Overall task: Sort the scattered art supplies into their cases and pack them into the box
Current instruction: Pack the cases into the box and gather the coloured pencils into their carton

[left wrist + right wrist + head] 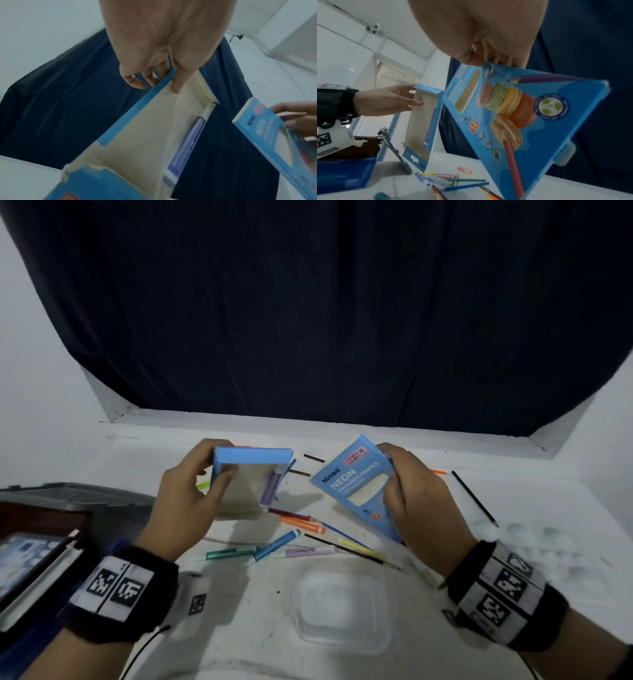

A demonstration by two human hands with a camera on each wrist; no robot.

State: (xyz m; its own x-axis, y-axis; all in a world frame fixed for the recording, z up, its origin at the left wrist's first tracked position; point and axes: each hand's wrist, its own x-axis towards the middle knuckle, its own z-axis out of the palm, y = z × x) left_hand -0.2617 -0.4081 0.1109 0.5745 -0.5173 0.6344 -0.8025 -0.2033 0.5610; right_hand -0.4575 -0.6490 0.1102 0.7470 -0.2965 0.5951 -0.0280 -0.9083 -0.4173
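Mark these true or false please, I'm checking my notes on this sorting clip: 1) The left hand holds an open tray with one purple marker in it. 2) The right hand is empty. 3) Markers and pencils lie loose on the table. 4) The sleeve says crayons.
1) True: the left hand grips the tray, with a purple marker along one side.
2) False: the right hand holds the blue sleeve.
3) True: the orange marker and the black pencil, among others, lie on the table.
4) False: it reads neon coloured pencils.
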